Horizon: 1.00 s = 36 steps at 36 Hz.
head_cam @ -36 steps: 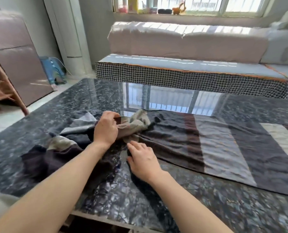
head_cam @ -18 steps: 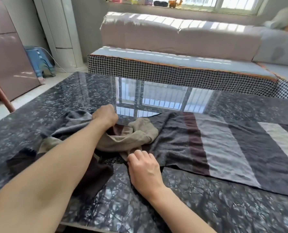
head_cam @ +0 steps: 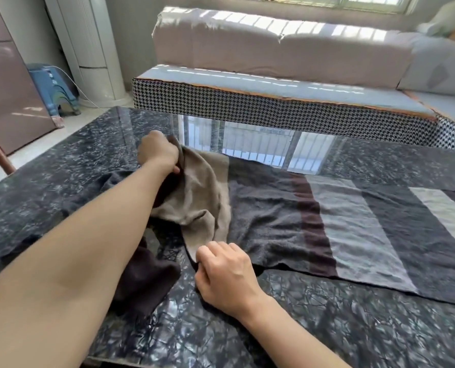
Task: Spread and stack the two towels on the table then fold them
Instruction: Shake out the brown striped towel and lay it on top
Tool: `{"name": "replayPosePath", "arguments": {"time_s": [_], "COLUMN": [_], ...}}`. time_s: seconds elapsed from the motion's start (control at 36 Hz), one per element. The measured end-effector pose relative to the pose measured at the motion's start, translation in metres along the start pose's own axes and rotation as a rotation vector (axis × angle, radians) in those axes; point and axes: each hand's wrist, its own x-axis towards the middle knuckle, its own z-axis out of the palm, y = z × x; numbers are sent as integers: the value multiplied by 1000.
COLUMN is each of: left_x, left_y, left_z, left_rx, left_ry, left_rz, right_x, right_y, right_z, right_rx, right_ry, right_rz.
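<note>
Head view looks down over a dark marbled worktop (head_cam: 327, 328). Nearest, the right hand (head_cam: 226, 274) pinches the near corner of a towel's tan end, knuckles curled tight on the cloth. Just left of it, a second towel (head_cam: 144, 277) lies crumpled and dark, partly under the left forearm. Farther on, the left hand (head_cam: 158, 154) grips the far corner of the same tan end, lifting it in loose folds. This striped towel (head_cam: 353, 229) spreads flat to the right across the worktop. Beyond stands a sofa (head_cam: 274, 49) with a houndstooth edge.
</note>
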Motion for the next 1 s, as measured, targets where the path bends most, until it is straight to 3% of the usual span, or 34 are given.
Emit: {"name": "replayPosePath", "arguments": {"time_s": [0.06, 0.11, 0.22, 0.28, 0.36, 0.42, 0.47, 0.56, 0.69, 0.75, 0.81, 0.86, 0.94, 1.0], "left_x": [9, 12, -6, -22, -41, -53, -63, -66, -54, -54, -59, -71, -85, -84], "left_y": [1, 1, 0, -2, -7, -7, -9, -21, -38, -40, -35, -29, -25, -25], "left_z": [-1, 1, 14, 23, 45, 62, 75, 83, 76, 73, 73, 78, 88, 90], "left_rx": [-215, -237, -181, -103, 131, 265, 378, 497, 409, 472, 497, 431, 489, 530], "left_ry": [-9, -50, -401, -430, -274, -263, -401, -590, -366, -175, -101, -212, -481, -526], "left_rz": [-85, -83, 82, 265, 486, 573, 579, 448, 266, 390, 592, 688, 612, 571], "right_x": [0, 1, 1, 1, 1, 1, 1, 0, -1, 0, 0, 0, 1, 1], "right_y": [-1, -1, -1, -1, -2, -2, -2, -2, -2, -1, 0, 1, 4, 8], "right_z": [-1, -1, -1, -2, -3, -3, -3, -3, -3, -3, -3, -3, -5, -5], "right_rx": [39, 59, 80, 98, 108, 105, 105, 98, 111, 109, 108, 112, 110, 71], "right_ry": [-16, -23, -32, -38, -41, -42, -40, -30, 41, 72, 92, 102, 143, 144], "right_rz": [-8, -22, -71, -89, -103, -107, -110, -116, -101, -90, -75, -68, -18, 66]}}
